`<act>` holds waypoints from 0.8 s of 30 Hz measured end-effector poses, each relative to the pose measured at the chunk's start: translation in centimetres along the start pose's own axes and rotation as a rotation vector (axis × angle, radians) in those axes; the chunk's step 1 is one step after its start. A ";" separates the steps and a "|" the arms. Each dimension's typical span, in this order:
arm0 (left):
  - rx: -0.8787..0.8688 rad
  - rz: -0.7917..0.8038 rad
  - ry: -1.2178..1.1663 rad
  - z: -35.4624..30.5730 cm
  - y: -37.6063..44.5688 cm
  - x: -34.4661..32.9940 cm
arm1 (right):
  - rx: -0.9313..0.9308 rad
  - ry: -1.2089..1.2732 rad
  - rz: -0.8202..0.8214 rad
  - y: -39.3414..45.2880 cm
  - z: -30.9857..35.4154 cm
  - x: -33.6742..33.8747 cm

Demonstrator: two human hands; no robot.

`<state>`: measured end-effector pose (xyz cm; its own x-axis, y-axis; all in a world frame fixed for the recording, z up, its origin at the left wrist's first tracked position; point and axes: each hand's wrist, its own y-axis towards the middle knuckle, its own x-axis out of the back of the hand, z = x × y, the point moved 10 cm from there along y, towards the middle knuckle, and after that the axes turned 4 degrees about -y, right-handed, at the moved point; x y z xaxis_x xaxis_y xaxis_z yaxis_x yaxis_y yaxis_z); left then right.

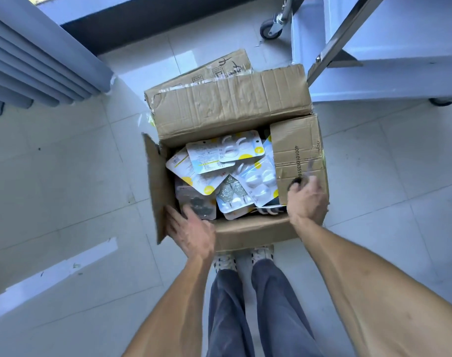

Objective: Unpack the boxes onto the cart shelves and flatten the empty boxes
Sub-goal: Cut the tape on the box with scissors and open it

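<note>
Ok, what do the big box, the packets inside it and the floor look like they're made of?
The box looks like brown corrugated cardboard, matte, creased, with torn tape along its flap. The packets seem to be printed card backs under clear glossy plastic blisters, judging by the shine over the white pieces. The floor appears to be pale tile, smooth and slightly reflective, with visible grout lines.

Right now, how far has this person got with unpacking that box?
Barely started. Done: the brown cardboard box on the floor has its flaps open. In hand: the left hand reaches in at a grey blister pack, while the right hand holds what looks like black-handled scissors. Left: the box is full of white and yellow carded packs, and the metal cart's shelf shows nothing from it.
</note>
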<state>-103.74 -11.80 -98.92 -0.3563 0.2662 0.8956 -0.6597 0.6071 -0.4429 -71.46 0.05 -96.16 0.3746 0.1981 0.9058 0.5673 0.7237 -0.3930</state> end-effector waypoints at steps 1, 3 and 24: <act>-0.016 -0.008 0.015 0.3 0.6 0.1 | 0.111 -0.055 0.093 -0.3 1.1 -0.9; -0.029 -0.005 0.021 0.3 1.3 0.1 | 0.231 -0.175 0.263 -1.8 2.3 -3.6; -0.068 -0.078 -0.162 -3.5 1.9 2.3 | -0.186 0.234 -0.105 -6.6 -0.6 -2.5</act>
<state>-103.47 -7.40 -97.56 -0.4111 0.0953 0.9066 -0.6456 0.6717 -0.3634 -75.69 -5.66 -95.88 0.4534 -0.0441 0.8902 0.7282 0.5942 -0.3414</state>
